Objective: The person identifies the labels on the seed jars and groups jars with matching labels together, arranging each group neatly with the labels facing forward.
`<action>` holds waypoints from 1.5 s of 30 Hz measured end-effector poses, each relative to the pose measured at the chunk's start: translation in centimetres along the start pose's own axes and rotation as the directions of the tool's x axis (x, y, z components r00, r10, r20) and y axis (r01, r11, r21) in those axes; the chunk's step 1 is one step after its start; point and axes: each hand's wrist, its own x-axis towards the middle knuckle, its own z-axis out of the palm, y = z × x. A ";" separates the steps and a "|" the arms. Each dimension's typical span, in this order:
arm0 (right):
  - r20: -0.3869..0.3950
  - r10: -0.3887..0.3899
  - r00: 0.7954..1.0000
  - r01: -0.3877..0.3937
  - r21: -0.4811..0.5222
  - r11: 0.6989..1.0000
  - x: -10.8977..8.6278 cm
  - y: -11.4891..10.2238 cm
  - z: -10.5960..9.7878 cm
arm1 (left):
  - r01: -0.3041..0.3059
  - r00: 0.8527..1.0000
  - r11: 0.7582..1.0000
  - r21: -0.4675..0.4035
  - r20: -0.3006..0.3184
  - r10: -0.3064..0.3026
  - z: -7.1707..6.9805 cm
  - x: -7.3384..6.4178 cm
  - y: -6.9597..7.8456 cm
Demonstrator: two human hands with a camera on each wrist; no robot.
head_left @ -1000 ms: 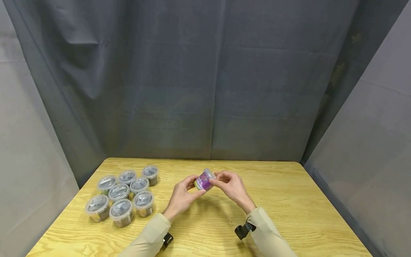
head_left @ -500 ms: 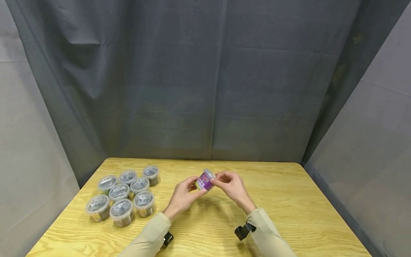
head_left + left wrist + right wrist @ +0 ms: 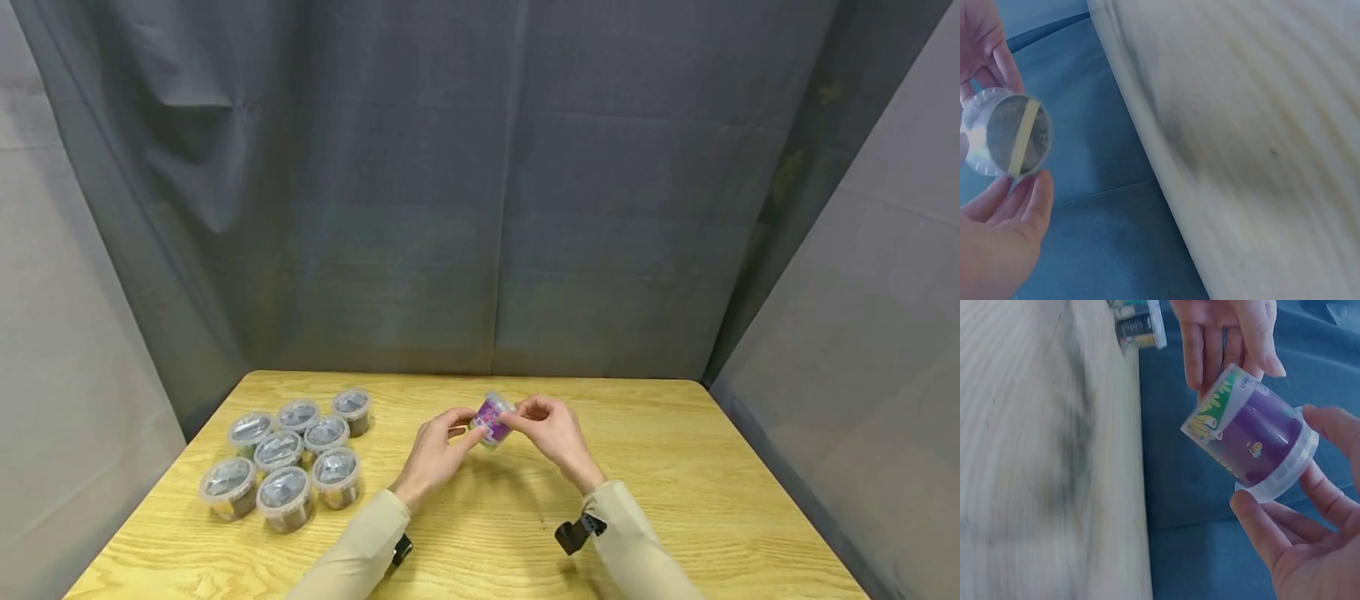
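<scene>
Altogether, two hands (image 3: 435, 452) (image 3: 557, 433) hold one purple tub (image 3: 492, 417) near eight lidded tubs (image 3: 278, 449).

We wear a pale beige left sleeve (image 3: 358, 537) and matching right sleeve (image 3: 636, 542), our left grip (image 3: 437, 454) and right grip (image 3: 553, 435) bare, with a small black left device (image 3: 402, 549) and blockier right device (image 3: 573, 536) at the cuffs.

Purple-sided round plastic cup (image 3: 492, 419) with print too small to read in the head view, bare left hand (image 3: 435, 452) partly hidden behind it, cream fabric sleeves (image 3: 356, 546) cut off by the bottom edge
</scene>
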 end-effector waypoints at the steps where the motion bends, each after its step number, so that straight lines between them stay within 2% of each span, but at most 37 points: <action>1: 0.006 -0.013 1.000 0.013 -0.014 1.000 0.1 0.0 -0.2 | 0.002 1.000 1.000 -0.003 0.005 -0.002 0.0 0.2 0.0; 5: 0.045 -0.056 0.997 0.059 -0.065 0.996 0.5 0.1 -0.9 | 0.014 0.999 0.999 -0.046 0.031 -0.013 0.1 0.8 0.2; 8: 0.074 -0.072 0.995 0.079 -0.098 0.992 0.6 0.3 -1.1 | 0.002 0.998 0.998 -0.056 0.057 0.001 0.4 1.3 0.1; 12: 0.090 -0.106 0.990 0.120 -0.163 0.979 0.9 0.7 -1.3 | -0.052 0.991 0.997 -0.051 0.117 0.057 0.7 1.9 0.1; 18: 0.151 -0.168 0.974 0.201 -0.246 0.948 1.2 1.5 -1.9 | -0.110 0.971 0.994 0.002 0.214 0.107 0.9 2.6 -0.4; 22: 0.179 -0.173 0.969 0.215 -0.249 0.944 1.4 2.2 -2.1 | -0.154 0.947 0.988 0.032 0.289 0.138 1.4 3.1 -0.8; 25: 0.188 -0.176 0.966 0.220 -0.241 0.945 1.5 2.7 -2.2 | -0.182 0.935 0.982 0.049 0.318 0.158 1.9 3.4 -1.0; 30: 0.216 -0.192 0.957 0.243 -0.240 0.940 2.1 3.5 -2.4 | -0.214 0.937 0.974 0.074 0.297 0.183 3.1 3.8 -1.4; 34: 0.228 -0.196 0.954 0.257 -0.283 0.924 2.7 3.9 -2.5 | -0.219 0.945 0.971 0.099 0.269 0.186 4.1 4.0 -1.1; 39: 0.242 -0.206 0.948 0.279 -0.327 0.903 3.2 4.2 -2.9 | -0.229 0.954 0.958 0.176 0.238 0.184 5.6 4.6 -1.1; 42: 0.242 -0.200 0.950 0.276 -0.342 0.898 3.3 4.7 -3.2 | -0.227 0.958 0.955 0.190 0.219 0.184 6.5 4.9 -1.4; 45: 0.231 -0.208 0.950 0.282 -0.359 0.890 3.5 5.4 -3.6 | -0.194 0.968 0.965 0.174 0.190 0.161 7.2 5.2 -1.5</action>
